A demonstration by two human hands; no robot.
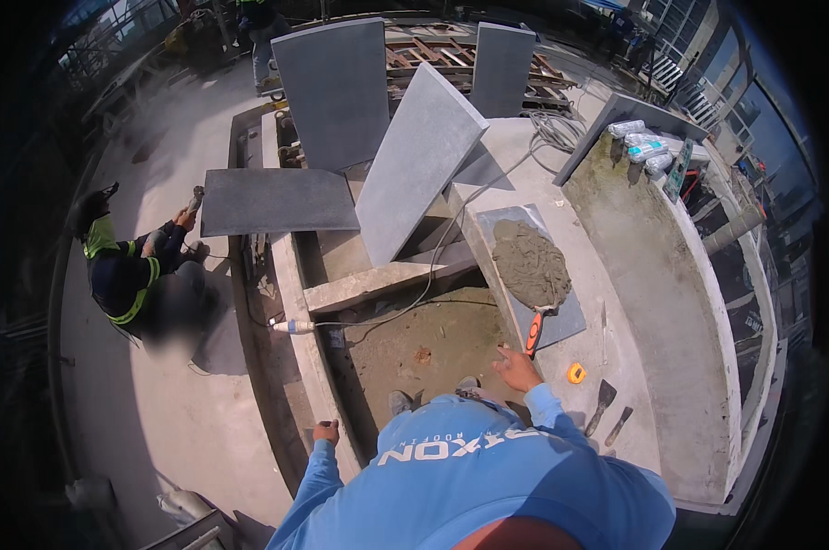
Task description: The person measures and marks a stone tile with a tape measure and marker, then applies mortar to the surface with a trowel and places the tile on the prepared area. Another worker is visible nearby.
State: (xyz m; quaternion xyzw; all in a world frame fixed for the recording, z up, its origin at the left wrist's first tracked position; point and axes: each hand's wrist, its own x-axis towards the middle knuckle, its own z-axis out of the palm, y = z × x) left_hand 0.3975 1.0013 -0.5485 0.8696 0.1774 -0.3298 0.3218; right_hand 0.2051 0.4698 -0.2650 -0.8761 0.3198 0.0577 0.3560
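Note:
My left hand hangs low over the pale concrete ledge, fingers curled; whether it grips anything is too small to tell. My right hand has fingers apart, just below the orange handle of a trowel. That trowel rests in a mound of grey mortar on a grey board. Beside it on the concrete are a yellow tape measure, a putty knife and a narrower tool. Below me is a sunken concrete recess.
Grey slabs lean ahead. A co-worker in dark and yellow clothing crouches left with a tool. A cable with a connector crosses the recess. Silver tubes lie right. Another person stands behind.

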